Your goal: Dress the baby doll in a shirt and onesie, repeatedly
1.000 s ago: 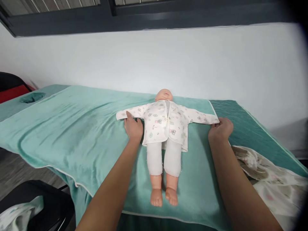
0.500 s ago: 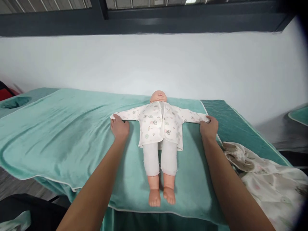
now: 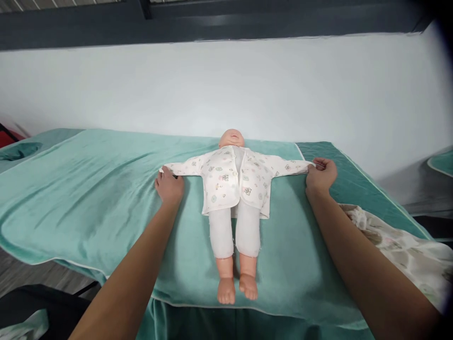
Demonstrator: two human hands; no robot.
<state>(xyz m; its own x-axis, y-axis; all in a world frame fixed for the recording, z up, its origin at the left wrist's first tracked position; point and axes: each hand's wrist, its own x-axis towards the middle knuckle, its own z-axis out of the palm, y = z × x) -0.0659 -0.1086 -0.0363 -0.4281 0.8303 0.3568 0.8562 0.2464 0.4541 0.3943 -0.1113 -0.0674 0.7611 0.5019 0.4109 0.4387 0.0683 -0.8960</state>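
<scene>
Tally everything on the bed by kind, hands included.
Doll: 1
Garments on it, printed jacket and white leggings: 2
Green towel: 1
Patterned cloth: 1
Hands, left hand and right hand: 2
Total: 7

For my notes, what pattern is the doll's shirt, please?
Shirt: white with small pastel prints; head view.

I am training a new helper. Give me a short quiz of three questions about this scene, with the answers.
1. True or false: the doll lies face up on the green towel.
2. Where is the left hand? A) on the doll's feet B) at a sleeve end of the printed jacket C) on the doll's head
3. Fill in: the right hand is at the other ___ end.
Key: 1 true; 2 B; 3 sleeve.
</scene>
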